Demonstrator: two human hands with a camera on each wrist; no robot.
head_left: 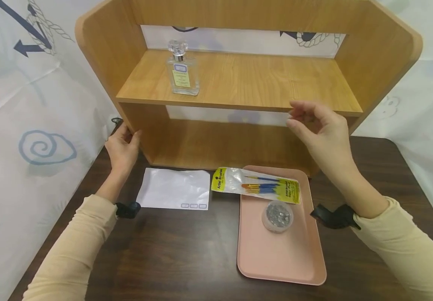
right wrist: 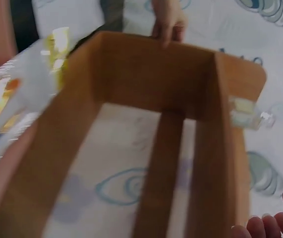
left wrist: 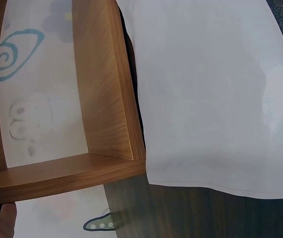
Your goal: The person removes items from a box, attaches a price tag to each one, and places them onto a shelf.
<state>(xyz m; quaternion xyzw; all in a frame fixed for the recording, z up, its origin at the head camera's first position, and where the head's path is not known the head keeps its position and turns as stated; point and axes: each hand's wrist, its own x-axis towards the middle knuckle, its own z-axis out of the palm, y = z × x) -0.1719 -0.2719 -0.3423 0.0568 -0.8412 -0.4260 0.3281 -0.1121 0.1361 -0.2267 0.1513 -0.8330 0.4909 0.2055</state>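
A two-tier wooden shelf (head_left: 239, 81) stands on the dark table. At its left side panel, my left hand (head_left: 123, 146) grips the front edge low down; in the left wrist view the thumb and fingers of that hand (left wrist: 1, 222) show at the panel's edge. My right hand (head_left: 321, 129) is raised before the shelf's right end, fingers loosely bent, thumb apart from them and nothing between. On the upper board, left of centre, a clear glass perfume bottle (head_left: 183, 75) with a faceted stopper stands upright. The lower tier is bare.
A pink tray (head_left: 272, 259) holds a round tub (head_left: 277, 216) of small silvery pieces. A packet of artist brushes (head_left: 255, 185) lies across its far end, overhanging leftward. A white sheet of paper (head_left: 176, 188) lies left of it. Patterned cloth (head_left: 47, 108) hangs behind.
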